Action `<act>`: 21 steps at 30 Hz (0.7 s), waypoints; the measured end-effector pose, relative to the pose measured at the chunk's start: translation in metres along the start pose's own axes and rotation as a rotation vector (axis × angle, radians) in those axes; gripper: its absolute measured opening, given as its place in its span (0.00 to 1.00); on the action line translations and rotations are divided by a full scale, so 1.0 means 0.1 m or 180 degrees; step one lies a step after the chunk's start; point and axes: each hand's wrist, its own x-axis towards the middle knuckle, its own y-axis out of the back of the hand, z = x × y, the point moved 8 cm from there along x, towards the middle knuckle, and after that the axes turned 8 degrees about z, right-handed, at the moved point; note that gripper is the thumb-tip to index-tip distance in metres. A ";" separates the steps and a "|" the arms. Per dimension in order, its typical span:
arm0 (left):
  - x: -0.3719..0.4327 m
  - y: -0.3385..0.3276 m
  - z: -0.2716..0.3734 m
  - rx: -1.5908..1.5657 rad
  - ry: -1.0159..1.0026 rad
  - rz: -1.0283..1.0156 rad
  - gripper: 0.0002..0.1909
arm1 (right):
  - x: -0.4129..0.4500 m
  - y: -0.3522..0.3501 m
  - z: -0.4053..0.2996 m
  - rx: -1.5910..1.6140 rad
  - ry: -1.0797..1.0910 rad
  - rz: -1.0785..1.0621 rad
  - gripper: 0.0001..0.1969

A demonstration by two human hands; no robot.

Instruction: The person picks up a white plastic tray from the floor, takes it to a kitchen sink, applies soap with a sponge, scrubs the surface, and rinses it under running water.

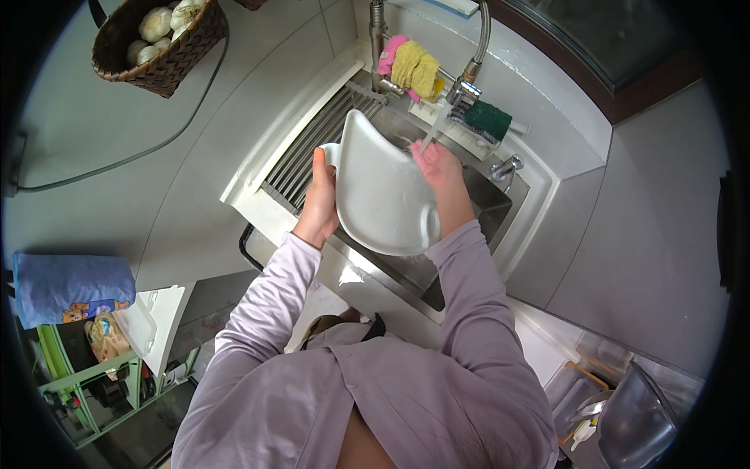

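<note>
A white plastic tray-like piece (381, 193) with a curved edge and small end handles is held over the stainless steel sink (492, 205). My left hand (321, 193) grips its left side near a handle, thumb on top. Under the water running from the faucet (466, 88), my right hand (436, 164) is at the piece's right edge, fingers loosely curled; whether it touches the piece or holds anything cannot be told. A roll-up drying rack (319, 143) covers the sink's left part.
Yellow and pink cloths (415, 67) hang behind the sink, beside a green scouring pad (489, 121) on a white caddy. A woven basket of garlic (167, 58) is at upper left. A metal bowl (636, 419) stands lower right, and a green-framed shelf (88, 381) lower left.
</note>
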 end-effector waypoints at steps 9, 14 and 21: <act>0.07 0.01 -0.04 -0.0034 -0.0048 -0.0283 0.41 | -0.79 -1.00 0.25 -0.0501 -0.0619 -0.1491 0.20; -0.08 -0.10 0.08 -0.0082 -0.0115 -0.0070 0.38 | -0.23 -0.23 0.00 0.0030 -0.0258 0.0085 0.22; 0.12 0.04 -0.08 0.0041 -0.0061 -0.0185 0.38 | -0.68 -0.70 0.26 -0.0789 -0.0020 -0.2019 0.18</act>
